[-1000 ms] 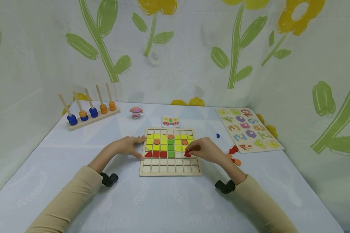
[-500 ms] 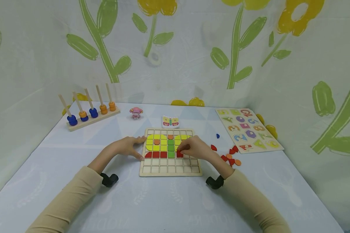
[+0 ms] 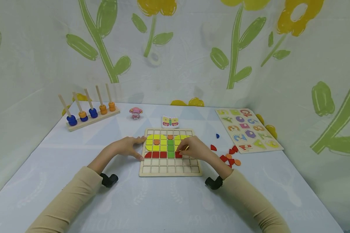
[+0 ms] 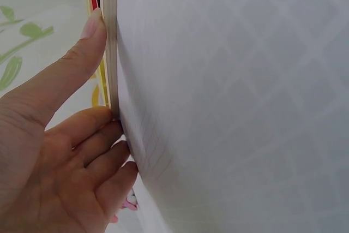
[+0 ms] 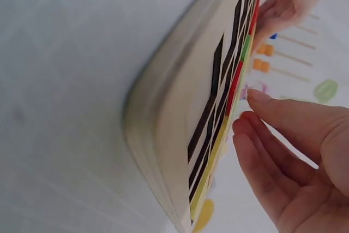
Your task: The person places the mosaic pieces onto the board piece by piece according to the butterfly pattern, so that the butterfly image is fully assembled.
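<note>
A wooden grid board (image 3: 171, 173) lies flat, filled partly with yellow, green, orange and red pieces. My left hand (image 3: 125, 146) rests against its left edge, thumb and fingers spread apart; in the left wrist view the thumb (image 4: 82, 47) touches the board's side. Over the right half, my right hand (image 3: 196, 148) hovers with fingertips close to a red square piece (image 3: 178, 155), which lies in a cell just right of the green column (image 3: 170, 148). In the right wrist view nothing shows between the thumb (image 5: 294, 118) and fingers, and they stand slightly off the pieces.
Loose red pieces (image 3: 223, 158) and orange discs (image 3: 237, 162) lie right of the board, with a blue piece (image 3: 217, 136) farther back. Behind stand a butterfly card (image 3: 170, 121), a pink figurine (image 3: 135, 112), a peg stacker (image 3: 93, 120) and a number puzzle (image 3: 248, 131).
My right hand has moved left with the red square, which now lies in the cell beside the green column; its fingers have loosened. A red piece appears right of the hand. The left hand stays put.
</note>
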`<state>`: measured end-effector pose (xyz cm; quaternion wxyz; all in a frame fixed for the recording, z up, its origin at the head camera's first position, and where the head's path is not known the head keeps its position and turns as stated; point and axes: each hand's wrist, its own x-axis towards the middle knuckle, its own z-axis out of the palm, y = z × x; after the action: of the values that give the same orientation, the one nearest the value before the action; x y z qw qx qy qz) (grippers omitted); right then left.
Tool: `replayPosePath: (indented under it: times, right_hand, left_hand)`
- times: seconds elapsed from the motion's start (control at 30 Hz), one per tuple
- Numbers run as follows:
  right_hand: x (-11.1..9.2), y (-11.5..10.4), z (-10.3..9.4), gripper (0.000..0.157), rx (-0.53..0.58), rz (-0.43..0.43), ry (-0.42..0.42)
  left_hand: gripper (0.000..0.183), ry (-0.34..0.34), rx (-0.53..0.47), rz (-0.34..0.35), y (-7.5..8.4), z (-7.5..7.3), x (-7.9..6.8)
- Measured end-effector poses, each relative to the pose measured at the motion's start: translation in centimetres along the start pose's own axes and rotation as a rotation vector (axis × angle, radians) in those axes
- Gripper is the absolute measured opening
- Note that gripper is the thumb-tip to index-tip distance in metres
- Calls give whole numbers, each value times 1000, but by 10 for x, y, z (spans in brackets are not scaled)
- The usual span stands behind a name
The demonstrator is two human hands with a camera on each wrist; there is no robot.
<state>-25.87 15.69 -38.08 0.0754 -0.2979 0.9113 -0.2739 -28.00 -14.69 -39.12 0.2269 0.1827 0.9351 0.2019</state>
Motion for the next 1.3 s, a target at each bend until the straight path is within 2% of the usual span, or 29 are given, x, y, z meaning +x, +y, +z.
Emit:
replayPosePath:
  times: [0.33,0.5,0.73,1.0,1.3]
  right_hand:
    - [-7,2,-2,8,0,-31,-2]
    - [-16,5,-8,9,-34,5,19]
    - [-39,17,-22,11,-63,45,56]
    - [-68,41,-36,15,-85,98,97]
    - [-98,61,-46,15,-121,224,123]
  left_hand:
    - [99,5,2,4,1,0,-1]
    - [98,7,4,6,2,0,-1]
    - [98,4,3,8,2,0,-1]
    - [99,2,12,12,1,-1,0]
    - [99,2,9,9,1,0,0]
